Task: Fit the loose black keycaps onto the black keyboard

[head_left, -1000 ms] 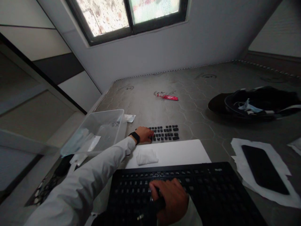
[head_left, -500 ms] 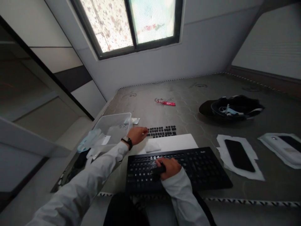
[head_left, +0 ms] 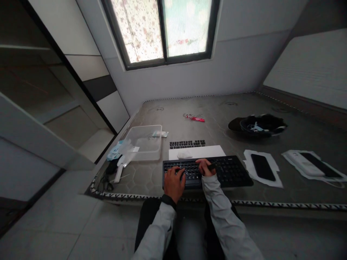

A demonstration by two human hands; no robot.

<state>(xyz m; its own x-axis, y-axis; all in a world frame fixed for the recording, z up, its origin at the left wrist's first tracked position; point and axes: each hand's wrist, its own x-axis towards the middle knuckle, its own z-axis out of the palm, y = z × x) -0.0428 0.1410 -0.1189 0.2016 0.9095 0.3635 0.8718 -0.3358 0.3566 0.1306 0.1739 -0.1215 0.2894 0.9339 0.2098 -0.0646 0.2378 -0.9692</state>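
A black keyboard (head_left: 233, 177) lies in front of me, with part of its key area under my hands. My left hand (head_left: 174, 183) rests on its left part, fingers spread over the keys, and holds nothing that I can see. My right hand (head_left: 206, 167) is closed over the middle of the keyboard around a slim dark tool (head_left: 213, 165), whose kind I cannot make out. Beyond the keyboard is a white sheet (head_left: 210, 151) with a crumpled white tissue (head_left: 184, 154) on it. Loose black keycaps (head_left: 187, 144) stand in rows behind the sheet.
On the left stands a clear plastic box (head_left: 147, 157), beside plastic wrappings (head_left: 127, 150) and a dark cable (head_left: 107, 186). A red-handled item (head_left: 196, 118) lies farther back. To the right are a dark cap (head_left: 257, 126), a phone (head_left: 262, 167) on white paper and a white device (head_left: 305, 163).
My left hand has come back from the loose keycaps to the keyboard's left part, its fingers now spread. My right hand still grips the dark tool. The camera view has shifted.
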